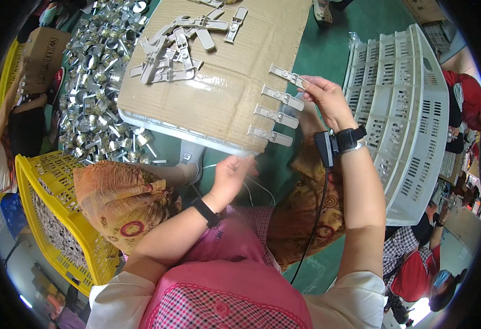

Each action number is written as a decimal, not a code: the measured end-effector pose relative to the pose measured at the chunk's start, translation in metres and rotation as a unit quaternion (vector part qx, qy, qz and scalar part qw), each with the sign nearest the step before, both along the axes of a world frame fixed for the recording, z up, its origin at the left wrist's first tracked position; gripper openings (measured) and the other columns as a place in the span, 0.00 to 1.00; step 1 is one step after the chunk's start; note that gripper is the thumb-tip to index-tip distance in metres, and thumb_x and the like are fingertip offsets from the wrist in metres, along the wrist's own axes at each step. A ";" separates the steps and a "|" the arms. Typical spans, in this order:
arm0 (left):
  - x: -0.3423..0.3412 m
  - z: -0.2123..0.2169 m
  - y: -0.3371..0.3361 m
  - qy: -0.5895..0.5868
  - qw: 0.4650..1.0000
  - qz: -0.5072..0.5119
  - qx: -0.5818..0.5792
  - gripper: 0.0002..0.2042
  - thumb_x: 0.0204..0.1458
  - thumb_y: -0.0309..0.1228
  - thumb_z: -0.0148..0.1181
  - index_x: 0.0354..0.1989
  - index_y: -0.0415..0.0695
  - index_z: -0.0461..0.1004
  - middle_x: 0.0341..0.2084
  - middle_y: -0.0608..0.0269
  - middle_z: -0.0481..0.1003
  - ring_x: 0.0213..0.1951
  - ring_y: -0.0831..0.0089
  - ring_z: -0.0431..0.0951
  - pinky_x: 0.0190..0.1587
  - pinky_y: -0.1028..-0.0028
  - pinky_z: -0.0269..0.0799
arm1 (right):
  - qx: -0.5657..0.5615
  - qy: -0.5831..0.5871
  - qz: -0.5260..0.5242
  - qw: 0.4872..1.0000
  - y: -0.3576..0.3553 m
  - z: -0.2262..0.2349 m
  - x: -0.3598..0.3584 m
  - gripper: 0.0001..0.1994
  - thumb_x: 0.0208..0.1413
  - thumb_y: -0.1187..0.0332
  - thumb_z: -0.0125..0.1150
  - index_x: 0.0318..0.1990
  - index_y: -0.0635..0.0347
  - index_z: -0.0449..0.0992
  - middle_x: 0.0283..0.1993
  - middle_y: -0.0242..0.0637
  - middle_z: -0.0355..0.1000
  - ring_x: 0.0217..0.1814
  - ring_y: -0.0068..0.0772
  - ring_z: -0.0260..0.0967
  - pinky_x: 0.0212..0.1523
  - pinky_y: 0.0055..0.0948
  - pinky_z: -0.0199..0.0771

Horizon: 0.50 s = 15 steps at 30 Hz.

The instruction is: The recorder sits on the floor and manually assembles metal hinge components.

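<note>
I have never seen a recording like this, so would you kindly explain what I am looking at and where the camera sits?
There is no machine here: a person works with two bare hands. The single picture comes from a wide fisheye camera worn on the person's head, looking down, so straight edges bend near the rim.

On the lap lies a cardboard sheet over a pale tray. A heap of grey plastic parts lies on it, and four more are lined up along its right edge.

The right hand has its grip on the top part of that row. The left hand touches the tray's near edge and holds nothing that shows.

A white slatted crate stands to the right, a yellow basket to the left, and shiny metal pieces cover the floor beyond.
</note>
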<state>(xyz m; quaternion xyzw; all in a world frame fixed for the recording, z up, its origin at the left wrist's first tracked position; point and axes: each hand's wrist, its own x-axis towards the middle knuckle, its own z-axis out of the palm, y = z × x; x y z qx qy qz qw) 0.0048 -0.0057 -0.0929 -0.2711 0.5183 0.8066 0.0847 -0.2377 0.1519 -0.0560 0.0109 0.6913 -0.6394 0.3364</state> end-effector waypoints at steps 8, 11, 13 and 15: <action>0.000 -0.001 0.001 0.005 1.000 0.003 0.004 0.10 0.57 0.31 0.51 0.28 0.38 0.73 0.23 0.64 0.74 0.27 0.79 0.72 0.36 0.79 0.66 | 0.005 -0.012 -0.008 1.000 0.000 -0.004 -0.001 0.14 0.53 0.72 0.57 0.46 0.69 0.72 0.35 0.34 0.73 0.30 0.15 0.64 0.35 0.13 0.67; -0.001 0.002 0.000 -0.001 1.000 0.002 0.003 0.10 0.57 0.31 0.51 0.28 0.38 0.73 0.23 0.64 0.75 0.27 0.79 0.72 0.36 0.79 0.66 | 0.001 -0.005 -0.022 1.000 -0.002 -0.003 0.001 0.12 0.52 0.72 0.58 0.43 0.68 0.74 0.32 0.33 0.74 0.28 0.15 0.63 0.32 0.13 0.65; -0.001 0.002 0.000 -0.003 1.000 -0.002 -0.001 0.10 0.57 0.31 0.51 0.28 0.39 0.73 0.23 0.64 0.75 0.27 0.80 0.72 0.36 0.78 0.66 | 0.000 -0.005 -0.018 1.000 -0.001 -0.004 -0.001 0.12 0.52 0.72 0.58 0.43 0.68 0.74 0.32 0.33 0.74 0.28 0.15 0.64 0.32 0.13 0.65; -0.001 0.002 0.001 -0.002 1.000 -0.001 -0.001 0.10 0.57 0.31 0.51 0.28 0.38 0.73 0.23 0.64 0.75 0.27 0.80 0.72 0.36 0.78 0.66 | -0.001 -0.005 -0.013 1.000 0.000 -0.002 -0.001 0.12 0.52 0.72 0.58 0.43 0.68 0.74 0.32 0.34 0.74 0.28 0.15 0.64 0.32 0.13 0.66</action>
